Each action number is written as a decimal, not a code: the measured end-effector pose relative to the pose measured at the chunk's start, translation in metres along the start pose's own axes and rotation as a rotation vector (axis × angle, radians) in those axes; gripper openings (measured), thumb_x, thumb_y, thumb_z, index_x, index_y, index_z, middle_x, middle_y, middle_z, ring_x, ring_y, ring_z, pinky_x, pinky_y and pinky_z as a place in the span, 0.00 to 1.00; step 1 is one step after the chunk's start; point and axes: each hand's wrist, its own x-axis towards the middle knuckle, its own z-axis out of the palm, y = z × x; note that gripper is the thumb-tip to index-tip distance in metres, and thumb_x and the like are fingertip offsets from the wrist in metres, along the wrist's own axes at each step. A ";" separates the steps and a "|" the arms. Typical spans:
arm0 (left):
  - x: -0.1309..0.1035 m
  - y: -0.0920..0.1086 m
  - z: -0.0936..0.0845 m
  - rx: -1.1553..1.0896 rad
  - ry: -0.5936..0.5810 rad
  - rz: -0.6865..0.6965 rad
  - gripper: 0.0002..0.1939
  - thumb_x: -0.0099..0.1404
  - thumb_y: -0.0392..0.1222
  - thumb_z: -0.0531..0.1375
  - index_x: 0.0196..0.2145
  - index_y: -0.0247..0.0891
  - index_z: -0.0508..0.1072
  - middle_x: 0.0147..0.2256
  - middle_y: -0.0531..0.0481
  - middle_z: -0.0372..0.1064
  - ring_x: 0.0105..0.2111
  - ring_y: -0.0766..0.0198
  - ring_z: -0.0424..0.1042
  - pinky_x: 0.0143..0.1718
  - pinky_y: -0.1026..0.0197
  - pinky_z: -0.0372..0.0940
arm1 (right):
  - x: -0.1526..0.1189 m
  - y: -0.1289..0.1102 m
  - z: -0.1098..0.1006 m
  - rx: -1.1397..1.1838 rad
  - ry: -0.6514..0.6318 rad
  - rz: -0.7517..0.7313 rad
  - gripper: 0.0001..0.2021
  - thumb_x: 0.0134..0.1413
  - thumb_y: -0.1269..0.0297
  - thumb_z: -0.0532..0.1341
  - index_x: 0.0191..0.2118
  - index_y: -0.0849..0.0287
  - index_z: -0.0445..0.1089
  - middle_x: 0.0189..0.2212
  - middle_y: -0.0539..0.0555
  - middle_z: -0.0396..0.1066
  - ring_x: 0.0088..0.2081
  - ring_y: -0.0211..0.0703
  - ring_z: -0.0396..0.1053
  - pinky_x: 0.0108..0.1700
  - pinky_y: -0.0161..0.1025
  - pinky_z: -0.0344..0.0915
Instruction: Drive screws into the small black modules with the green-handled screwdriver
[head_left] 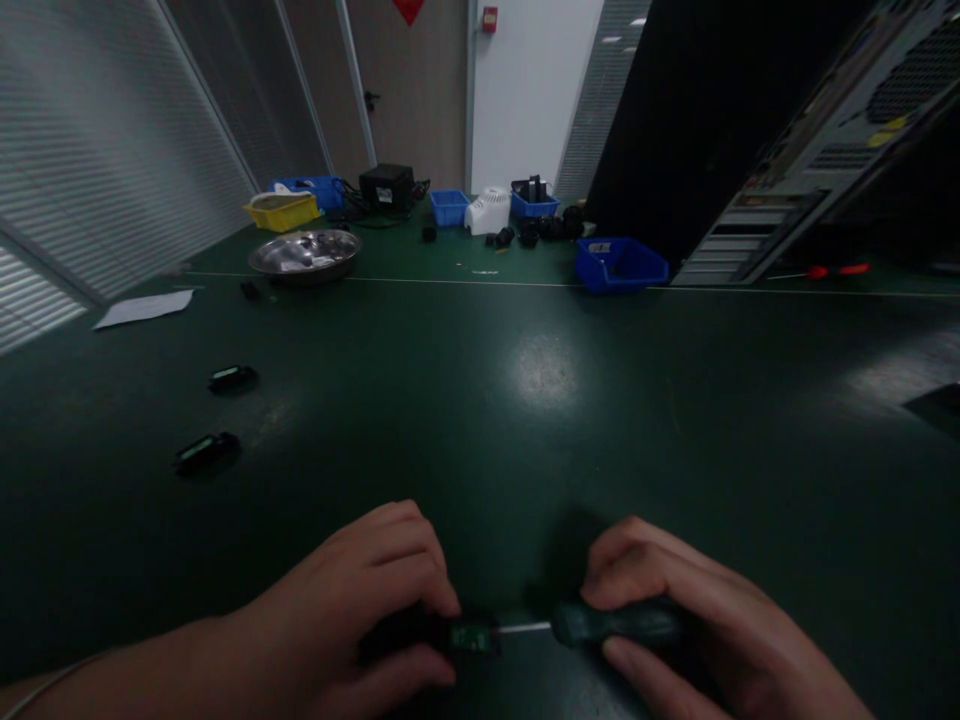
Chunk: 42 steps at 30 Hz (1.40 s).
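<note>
My left hand (375,610) is closed around a small black device with a green circuit board (472,637) showing at its right end. My right hand (675,610) grips the dark handle of a screwdriver (615,622), thumb below and fingers above. The screwdriver lies level, and its thin metal shaft points left and meets the board end of the device. The exact spot where the tip touches is too dark to make out. Further off to the left, two similar black devices (232,378) with pale green strips lie on the green tabletop.
At the back left stand a metal bowl (306,256), a yellow bin (282,212) and a black box (387,188). A blue bin (621,265) is at back right, beside a metal equipment case (750,215). A paper sheet (146,308) lies at far left; a red-handled tool (836,271) lies right.
</note>
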 end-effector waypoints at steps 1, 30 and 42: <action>0.000 0.001 0.000 -0.001 -0.001 -0.003 0.06 0.65 0.32 0.62 0.40 0.40 0.70 0.37 0.49 0.69 0.38 0.61 0.67 0.38 0.62 0.63 | -0.001 -0.001 0.000 0.000 0.000 0.018 0.15 0.51 0.78 0.64 0.41 0.50 0.72 0.36 0.49 0.76 0.38 0.42 0.78 0.37 0.31 0.75; -0.002 -0.003 0.002 0.030 0.006 0.004 0.09 0.64 0.29 0.60 0.40 0.40 0.69 0.38 0.50 0.68 0.39 0.61 0.66 0.39 0.60 0.62 | -0.002 0.002 0.002 0.109 0.006 0.094 0.15 0.53 0.77 0.63 0.41 0.47 0.72 0.36 0.47 0.74 0.37 0.39 0.76 0.39 0.31 0.73; 0.000 -0.002 0.002 0.049 0.014 0.012 0.08 0.63 0.30 0.62 0.39 0.40 0.69 0.36 0.51 0.68 0.38 0.61 0.66 0.37 0.61 0.61 | 0.004 0.001 0.001 -0.001 -0.022 -0.013 0.16 0.50 0.80 0.64 0.40 0.51 0.70 0.36 0.48 0.75 0.38 0.39 0.77 0.38 0.30 0.74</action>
